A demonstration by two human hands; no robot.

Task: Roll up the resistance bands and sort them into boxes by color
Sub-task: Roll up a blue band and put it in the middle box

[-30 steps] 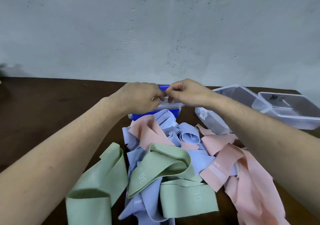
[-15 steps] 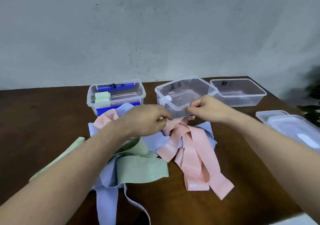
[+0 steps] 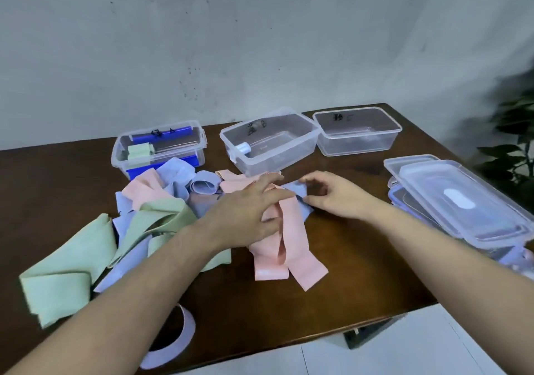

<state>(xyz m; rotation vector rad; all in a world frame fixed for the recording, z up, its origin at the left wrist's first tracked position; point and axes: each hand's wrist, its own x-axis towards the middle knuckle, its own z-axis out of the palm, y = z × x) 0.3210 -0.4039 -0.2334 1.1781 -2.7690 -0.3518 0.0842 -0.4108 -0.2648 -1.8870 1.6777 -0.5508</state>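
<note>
Clearly the pink resistance bands (image 3: 284, 238) at frame centre looked soft, limp and light, probably a bit clingy, so one free end seemed the best place to take hold. Your left hand (image 3: 245, 215) lay spread on them, fingers straight, gripping nothing. Your right hand (image 3: 335, 195) hovered loosely curled, its fingertips touching a blue band (image 3: 297, 189).

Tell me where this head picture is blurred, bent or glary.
Head view: the plant at the right edge is smeared with motion blur; the table edges bow from the wide-angle lens; the right hand has soft, slightly blurred fingers; the lids carry a pale glare patch; light is flat and dim, with faint shadows under the boxes.
</note>
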